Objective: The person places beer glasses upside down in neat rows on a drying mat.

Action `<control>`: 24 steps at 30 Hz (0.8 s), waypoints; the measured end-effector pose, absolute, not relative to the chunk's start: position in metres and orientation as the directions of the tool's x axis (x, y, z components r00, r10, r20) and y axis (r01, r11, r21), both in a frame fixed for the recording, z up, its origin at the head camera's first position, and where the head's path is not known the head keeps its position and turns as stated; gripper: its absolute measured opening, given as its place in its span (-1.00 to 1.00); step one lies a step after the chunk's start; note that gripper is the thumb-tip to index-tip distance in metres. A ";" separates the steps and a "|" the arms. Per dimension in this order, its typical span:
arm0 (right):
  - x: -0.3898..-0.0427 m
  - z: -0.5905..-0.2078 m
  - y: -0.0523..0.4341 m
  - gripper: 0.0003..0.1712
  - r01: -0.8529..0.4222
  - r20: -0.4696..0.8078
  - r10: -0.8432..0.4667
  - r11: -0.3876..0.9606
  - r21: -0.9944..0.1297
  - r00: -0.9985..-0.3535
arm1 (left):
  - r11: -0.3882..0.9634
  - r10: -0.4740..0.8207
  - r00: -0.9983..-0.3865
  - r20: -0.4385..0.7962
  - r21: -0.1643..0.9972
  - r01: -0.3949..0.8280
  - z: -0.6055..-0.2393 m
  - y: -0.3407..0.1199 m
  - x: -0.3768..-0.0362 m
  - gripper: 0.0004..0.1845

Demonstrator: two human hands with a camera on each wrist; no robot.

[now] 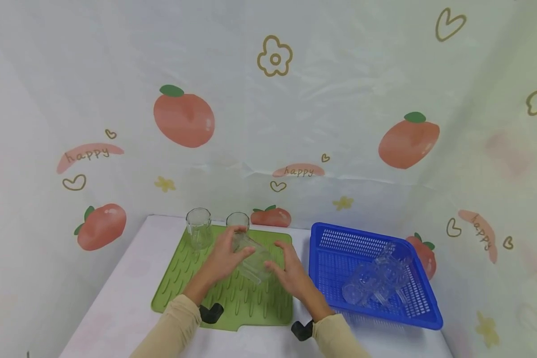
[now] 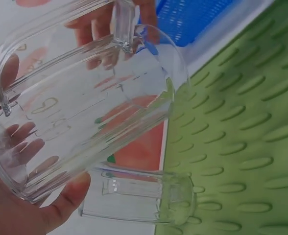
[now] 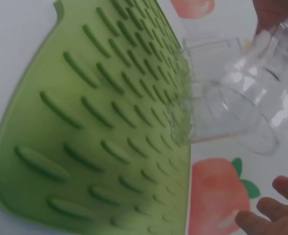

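We see both of a person's hands meeting over a green ridged drying mat (image 1: 232,293), holding one clear glass mug (image 1: 252,262) between them. The left hand (image 1: 225,258) reaches forward from a beige sleeve, and its fingers curl round the far end of the mug; in the left wrist view the palm and thumb cup the mug's base, with fingertips showing through the glass. The right hand (image 1: 291,272) comes in from the other side, its fingers fairly straight and resting against the near end of the mug; we cannot tell whether it truly grips. The mug lies tilted on its side in the air above the middle of the mat, mouth toward the right hand.

Behind the hands, two more clear glasses stand on the far edge of the mat: one at the left (image 1: 199,227), and one (image 1: 237,221) just behind the left hand, partly hidden by it. To the right of the mat sits a blue plastic basket (image 1: 335,238) with several clear glass mugs (image 1: 376,281) lying jumbled inside. Everything rests on a white table (image 1: 125,283) before a backdrop printed with peaches.
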State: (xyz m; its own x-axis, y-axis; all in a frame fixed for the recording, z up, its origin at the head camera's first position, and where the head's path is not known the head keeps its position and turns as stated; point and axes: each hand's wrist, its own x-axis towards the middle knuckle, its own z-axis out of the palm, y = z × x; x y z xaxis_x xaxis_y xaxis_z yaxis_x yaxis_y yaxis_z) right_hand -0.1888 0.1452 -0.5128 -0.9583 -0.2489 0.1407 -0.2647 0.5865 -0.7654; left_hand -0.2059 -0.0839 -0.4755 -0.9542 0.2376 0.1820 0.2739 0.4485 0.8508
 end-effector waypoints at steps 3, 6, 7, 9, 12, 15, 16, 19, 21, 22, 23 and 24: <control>-0.191 -0.508 0.151 -0.21 -0.251 0.133 -0.233 0.610 -0.751 -0.963 | 0.472 0.233 -0.958 0.167 0.842 0.261 -0.476 -0.083 -0.209 -0.23; -0.191 -0.502 0.158 -0.17 -0.255 0.128 -0.236 0.651 -0.715 -0.963 | 0.498 0.229 -0.961 0.156 0.830 0.253 -0.476 -0.082 -0.211 -0.23; -0.191 -0.500 0.160 -0.14 -0.260 0.129 -0.241 0.668 -0.697 -0.962 | 0.502 0.229 -0.960 0.160 0.826 0.258 -0.476 -0.081 -0.211 -0.23; -0.191 -0.497 0.164 -0.09 -0.279 0.144 -0.247 0.701 -0.657 -0.958 | 0.506 0.222 -0.961 0.165 0.823 0.258 -0.476 -0.080 -0.212 -0.24; -0.192 -0.493 0.171 -0.03 -0.294 0.158 -0.250 0.744 -0.600 -0.955 | 0.510 0.214 -0.959 0.183 0.817 0.270 -0.476 -0.078 -0.214 -0.24; -0.193 -0.489 0.176 0.01 -0.302 0.170 -0.250 0.780 -0.549 -0.953 | 0.516 0.215 -0.954 0.211 0.804 0.294 -0.477 -0.075 -0.215 -0.25; -0.193 -0.488 0.177 0.02 -0.303 0.169 -0.251 0.791 -0.531 -0.953 | 0.520 0.215 -0.951 0.221 0.799 0.303 -0.477 -0.074 -0.216 -0.25; -0.193 -0.485 0.181 0.05 -0.299 0.166 -0.249 0.817 -0.493 -0.954 | 0.531 0.220 -0.942 0.254 0.779 0.334 -0.477 -0.071 -0.217 -0.26; -0.193 -0.483 0.185 0.06 -0.287 0.161 -0.238 0.832 -0.475 -0.958 | 0.529 0.223 -0.937 0.271 0.774 0.349 -0.478 -0.068 -0.219 -0.27; -0.193 -0.482 0.187 0.06 -0.279 0.159 -0.230 0.839 -0.467 -0.960 | 0.531 0.222 -0.936 0.274 0.771 0.351 -0.478 -0.065 -0.220 -0.27; -0.193 -0.481 0.189 0.06 -0.270 0.154 -0.223 0.843 -0.466 -0.963 | 0.526 0.222 -0.933 0.283 0.771 0.359 -0.478 -0.063 -0.221 -0.27; -0.193 -0.480 0.191 0.07 -0.261 0.149 -0.216 0.847 -0.463 -0.965 | 0.525 0.220 -0.932 0.289 0.770 0.363 -0.479 -0.061 -0.221 -0.27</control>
State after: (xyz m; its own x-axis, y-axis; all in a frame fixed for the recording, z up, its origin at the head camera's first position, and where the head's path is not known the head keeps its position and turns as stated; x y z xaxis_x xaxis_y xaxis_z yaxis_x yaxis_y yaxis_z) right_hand -0.1931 0.1909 -0.4805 -0.9650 -0.2162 0.1485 -0.2610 0.8469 -0.4633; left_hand -0.2211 -0.0610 -0.4788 -0.9317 0.2196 0.2892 0.3627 0.5247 0.7701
